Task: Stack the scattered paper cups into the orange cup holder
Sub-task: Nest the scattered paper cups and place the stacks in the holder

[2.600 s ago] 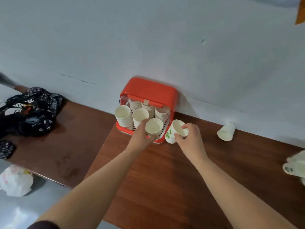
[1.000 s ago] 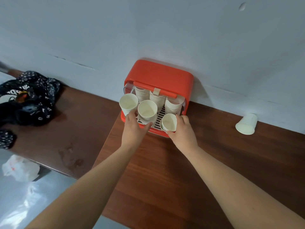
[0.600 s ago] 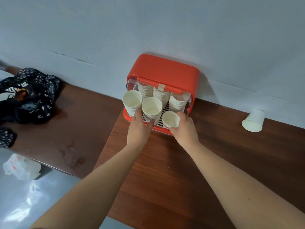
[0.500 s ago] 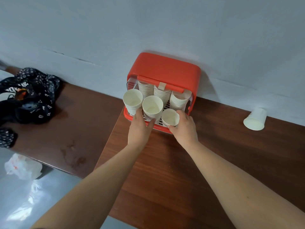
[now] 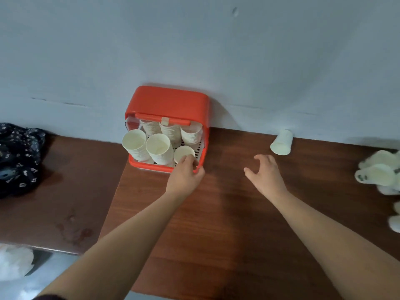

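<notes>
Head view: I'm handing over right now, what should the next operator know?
Left hand: fingers on the short front-right stack in the orange cup holder; a firm hold is unclear.
Right hand: open, empty, above the table.
Done: six stacks in the holder.
To do: the loose cup on its side by the wall, and the cup pile at the right edge.

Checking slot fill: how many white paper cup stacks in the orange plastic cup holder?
6. Front left stack, front middle stack, short front right stack touched by the left hand; back left stack, back middle stack, back right stack. Others may hide behind.
</notes>
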Tool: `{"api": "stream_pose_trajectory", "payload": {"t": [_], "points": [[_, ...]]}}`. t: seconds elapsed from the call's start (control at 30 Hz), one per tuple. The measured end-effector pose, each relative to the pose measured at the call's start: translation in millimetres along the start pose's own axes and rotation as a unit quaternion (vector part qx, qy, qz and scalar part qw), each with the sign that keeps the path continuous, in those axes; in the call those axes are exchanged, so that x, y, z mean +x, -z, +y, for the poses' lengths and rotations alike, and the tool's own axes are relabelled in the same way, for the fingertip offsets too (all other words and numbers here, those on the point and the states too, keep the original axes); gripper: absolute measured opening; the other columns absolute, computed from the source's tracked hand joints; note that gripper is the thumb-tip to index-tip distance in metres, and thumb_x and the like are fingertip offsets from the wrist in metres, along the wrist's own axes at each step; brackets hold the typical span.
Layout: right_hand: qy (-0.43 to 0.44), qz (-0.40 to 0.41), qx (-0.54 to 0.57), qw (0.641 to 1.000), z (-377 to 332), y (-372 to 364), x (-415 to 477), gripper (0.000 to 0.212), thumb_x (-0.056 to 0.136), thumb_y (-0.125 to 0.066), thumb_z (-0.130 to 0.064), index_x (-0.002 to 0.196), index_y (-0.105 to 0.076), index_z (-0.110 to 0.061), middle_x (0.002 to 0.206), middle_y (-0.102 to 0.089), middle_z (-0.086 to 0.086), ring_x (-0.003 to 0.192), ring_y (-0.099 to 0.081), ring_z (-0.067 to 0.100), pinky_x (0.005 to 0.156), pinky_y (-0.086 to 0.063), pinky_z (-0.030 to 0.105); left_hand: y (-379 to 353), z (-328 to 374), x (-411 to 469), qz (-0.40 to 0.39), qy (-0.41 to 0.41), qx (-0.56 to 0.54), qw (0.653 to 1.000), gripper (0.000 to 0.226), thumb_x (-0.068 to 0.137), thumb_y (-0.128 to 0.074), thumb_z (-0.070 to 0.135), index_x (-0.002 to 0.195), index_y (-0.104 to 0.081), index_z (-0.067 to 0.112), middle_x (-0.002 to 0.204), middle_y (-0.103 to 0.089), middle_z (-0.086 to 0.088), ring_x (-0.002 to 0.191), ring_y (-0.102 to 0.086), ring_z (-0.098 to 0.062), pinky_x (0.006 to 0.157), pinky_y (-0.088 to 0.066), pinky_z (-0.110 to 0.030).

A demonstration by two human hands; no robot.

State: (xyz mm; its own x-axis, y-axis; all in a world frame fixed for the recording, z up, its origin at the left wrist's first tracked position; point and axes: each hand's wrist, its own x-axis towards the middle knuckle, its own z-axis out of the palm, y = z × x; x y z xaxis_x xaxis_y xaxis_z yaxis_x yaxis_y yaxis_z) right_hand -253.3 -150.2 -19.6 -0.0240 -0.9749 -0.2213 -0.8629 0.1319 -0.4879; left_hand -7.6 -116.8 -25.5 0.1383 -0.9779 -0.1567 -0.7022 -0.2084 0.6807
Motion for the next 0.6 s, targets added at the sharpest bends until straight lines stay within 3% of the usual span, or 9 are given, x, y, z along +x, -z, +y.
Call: {"api": "stream_pose_trajectory", "payload": {"t": [0.23,0.43,0.6], "points": [[-0.069,0.068,0.034,0.995,100.9,85.9,34.9,0.046,0.090,-0.065,-0.031,0.130,-0.054,-0.009,0.128,-0.052,0.009,0.120,-0.054,0.025,0.099,-0.047,0.039,-74.3,116.9,60.9,-0.094,-0.094,0.007,0.991,0.022,0.089,-0.061,0.022,0.110,-0.059,0.012,0.106,-0.061,-0.001,0.098,-0.059,-0.018,0.087,-0.046,-0.032],[-0.104,0.019,0.145,0.984,145.0,100.0,93.6,0.047,0.097,-0.054,-0.031,0.138,-0.049,-0.008,0.135,-0.056,0.009,0.121,-0.056,0.024,0.097,-0.044,0.034,-141.5,176.5,128.7,-0.195,-0.076,0.067,0.976,0.047,0.095,-0.058,0.033,0.137,-0.050,0.012,0.134,-0.056,-0.006,0.122,-0.053,-0.022,0.094,-0.041,-0.028],[-0.122,-0.034,0.257,0.958,157.8,80.1,123.3,0.044,0.102,-0.043,-0.044,0.139,-0.049,-0.020,0.132,-0.058,0.001,0.110,-0.053,0.014,0.090,-0.040,0.030,-188.1,189.8,156.7,-0.236,-0.019,0.007,0.972,0.055,0.098,-0.053,0.041,0.147,-0.043,0.018,0.147,-0.049,-0.001,0.130,-0.049,-0.019,0.098,-0.038,-0.028]]}}
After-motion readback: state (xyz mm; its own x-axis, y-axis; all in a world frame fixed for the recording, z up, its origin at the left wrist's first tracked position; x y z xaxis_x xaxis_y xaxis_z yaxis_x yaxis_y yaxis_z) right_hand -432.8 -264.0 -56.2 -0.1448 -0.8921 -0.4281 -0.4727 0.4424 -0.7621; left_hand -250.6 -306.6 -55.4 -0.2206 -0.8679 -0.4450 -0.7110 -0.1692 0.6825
